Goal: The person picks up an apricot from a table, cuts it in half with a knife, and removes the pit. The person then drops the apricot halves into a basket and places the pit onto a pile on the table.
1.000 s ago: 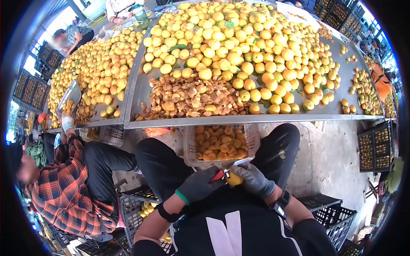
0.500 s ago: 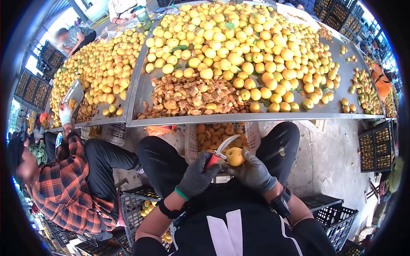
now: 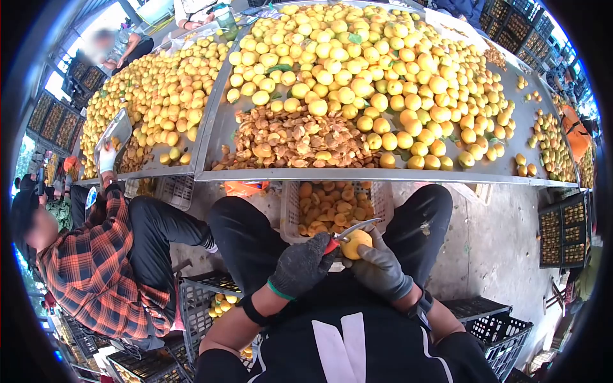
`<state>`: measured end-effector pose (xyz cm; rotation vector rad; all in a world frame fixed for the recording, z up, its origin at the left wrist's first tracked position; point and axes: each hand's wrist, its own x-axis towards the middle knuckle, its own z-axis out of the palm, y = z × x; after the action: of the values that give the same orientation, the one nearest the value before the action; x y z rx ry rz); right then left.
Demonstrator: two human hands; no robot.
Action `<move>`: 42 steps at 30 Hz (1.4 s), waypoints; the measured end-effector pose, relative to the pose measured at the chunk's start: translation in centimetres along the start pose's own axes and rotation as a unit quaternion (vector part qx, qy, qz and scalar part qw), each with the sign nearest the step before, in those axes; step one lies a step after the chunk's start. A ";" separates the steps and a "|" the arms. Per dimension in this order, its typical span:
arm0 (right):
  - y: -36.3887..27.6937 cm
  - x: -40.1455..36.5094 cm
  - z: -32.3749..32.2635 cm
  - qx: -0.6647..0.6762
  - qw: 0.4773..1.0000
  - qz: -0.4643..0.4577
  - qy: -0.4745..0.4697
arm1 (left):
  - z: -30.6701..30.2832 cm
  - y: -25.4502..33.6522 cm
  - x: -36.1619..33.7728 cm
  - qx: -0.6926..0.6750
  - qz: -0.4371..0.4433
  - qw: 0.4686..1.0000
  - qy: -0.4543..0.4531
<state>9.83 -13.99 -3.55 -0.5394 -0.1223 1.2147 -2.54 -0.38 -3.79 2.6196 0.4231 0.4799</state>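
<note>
My left hand (image 3: 300, 265), in a dark glove, is closed around the red handle of a curved knife (image 3: 361, 226). Its blade lies against the upper side of a yellow apricot (image 3: 356, 246) and points right. My right hand (image 3: 383, 269), gloved in grey, grips that apricot from the right with thumb and fingers. Both hands are close together above my lap. Just beyond them, below the table edge, a pale crate (image 3: 288, 214) holds halved orange apricots (image 3: 329, 203).
A metal table (image 3: 306, 174) carries whole apricots (image 3: 348, 70) and a heap of brown pits (image 3: 300, 139). At left, a person in a plaid shirt (image 3: 105, 281) holds a metal scoop (image 3: 116, 135). Black crates (image 3: 495, 329) stand on both sides of me.
The knife blade has swung from pointing up beside the apricot to lying across its top, tip rightward. The apricot has turned in my right hand. The neighbour's scoop has shifted.
</note>
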 end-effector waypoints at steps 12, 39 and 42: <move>0.3 -1.6 -1.0 -0.059 0.998 -0.013 -0.022 | 0.1 -0.1 -1.4 -0.012 0.057 0.995 -0.080; -3.8 0.6 -0.5 -0.067 0.998 -0.014 -0.010 | -3.0 1.4 3.1 -0.197 0.020 0.980 0.026; -4.5 0.1 -1.0 -0.009 0.999 -0.038 -0.015 | -4.8 0.9 3.0 -0.226 -0.031 0.971 0.079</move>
<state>14.09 -15.33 -2.33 -0.5282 -0.1791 1.1481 -1.59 1.69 1.48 2.1327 0.3911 0.6787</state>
